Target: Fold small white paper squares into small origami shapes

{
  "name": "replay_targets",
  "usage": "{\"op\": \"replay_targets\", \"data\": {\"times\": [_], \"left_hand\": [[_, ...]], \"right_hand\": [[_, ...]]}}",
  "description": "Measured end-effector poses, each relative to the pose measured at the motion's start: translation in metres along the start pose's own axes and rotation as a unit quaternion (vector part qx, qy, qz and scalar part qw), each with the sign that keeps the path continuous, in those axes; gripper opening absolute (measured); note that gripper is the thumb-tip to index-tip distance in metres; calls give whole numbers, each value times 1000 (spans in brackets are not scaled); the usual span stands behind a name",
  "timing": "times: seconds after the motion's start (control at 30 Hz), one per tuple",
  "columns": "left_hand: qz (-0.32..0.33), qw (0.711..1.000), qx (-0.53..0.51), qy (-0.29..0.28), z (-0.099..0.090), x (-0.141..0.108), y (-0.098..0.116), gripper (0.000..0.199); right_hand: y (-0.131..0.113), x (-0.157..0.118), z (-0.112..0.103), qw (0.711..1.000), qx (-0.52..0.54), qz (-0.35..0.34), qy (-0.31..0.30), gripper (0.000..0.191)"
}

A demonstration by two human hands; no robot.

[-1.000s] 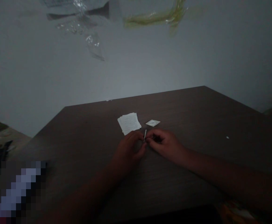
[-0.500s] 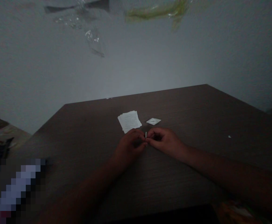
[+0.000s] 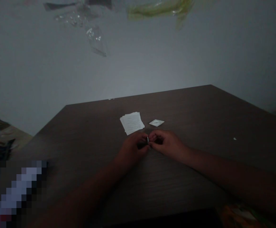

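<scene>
Fingertips of my left hand (image 3: 133,147) and my right hand (image 3: 168,143) meet over the dark wooden table, pinching a small whitish piece (image 3: 148,139) between them. It looks like folded paper, though most of it is hidden by the fingers. Just beyond my left hand lies a loose stack of white printed paper sheets (image 3: 131,123). A folded white diamond-shaped paper (image 3: 156,123) rests on the table beyond my right hand.
A tiny white scrap (image 3: 234,138) lies on the table (image 3: 199,110) to the right. Another scrap sits at the far edge. A blurred-out pale object (image 3: 19,186) is at the lower left. Plastic wrappings (image 3: 161,9) hang on the wall behind.
The small piece between my fingertips is tilted slightly and shows less. My hands have hardly moved.
</scene>
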State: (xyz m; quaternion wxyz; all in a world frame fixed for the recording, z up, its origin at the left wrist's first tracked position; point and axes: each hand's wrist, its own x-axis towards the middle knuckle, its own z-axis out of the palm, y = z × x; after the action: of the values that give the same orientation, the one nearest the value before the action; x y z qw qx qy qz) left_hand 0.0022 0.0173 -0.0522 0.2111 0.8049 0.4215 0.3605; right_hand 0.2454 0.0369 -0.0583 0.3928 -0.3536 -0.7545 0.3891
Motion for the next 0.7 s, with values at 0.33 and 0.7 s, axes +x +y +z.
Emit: {"op": "replay_targets", "data": {"times": [0.33, 0.7], "left_hand": [[-31, 999, -20, -8, -1, 1, 1, 34], [-92, 994, -49, -33, -5, 5, 5, 26]], "right_hand": [[-1, 0, -1, 1000, 4, 11, 1, 12], [-8, 2, -4, 998, -31, 52, -12, 13]]}}
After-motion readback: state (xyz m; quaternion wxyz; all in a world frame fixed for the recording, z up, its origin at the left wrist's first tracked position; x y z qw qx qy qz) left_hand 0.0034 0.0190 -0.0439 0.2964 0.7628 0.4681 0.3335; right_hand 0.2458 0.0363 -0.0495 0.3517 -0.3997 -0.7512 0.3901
